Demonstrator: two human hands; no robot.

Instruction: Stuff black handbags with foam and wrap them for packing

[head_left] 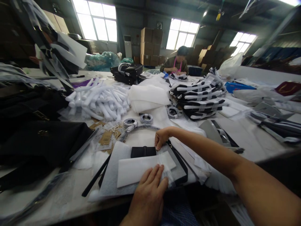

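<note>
My left hand (150,185) lies flat, fingers stretched, on a white foam sheet (138,169) near the table's front edge. The sheet covers part of a flat black bag (143,152), whose upper strip shows above it. My right hand (161,137) reaches across from the right with fingers curled, pinching the clear wrapping at the bag's far right corner. A black strap (95,178) runs out from under the bag to the left.
A black handbag (44,141) lies at the left. Behind are rolled white foam pieces (98,99), folded white sheets (148,97), tape rolls (146,118), paper tags (105,137) and a stack of wrapped black bags (199,97). A person (175,64) sits at the table's far end.
</note>
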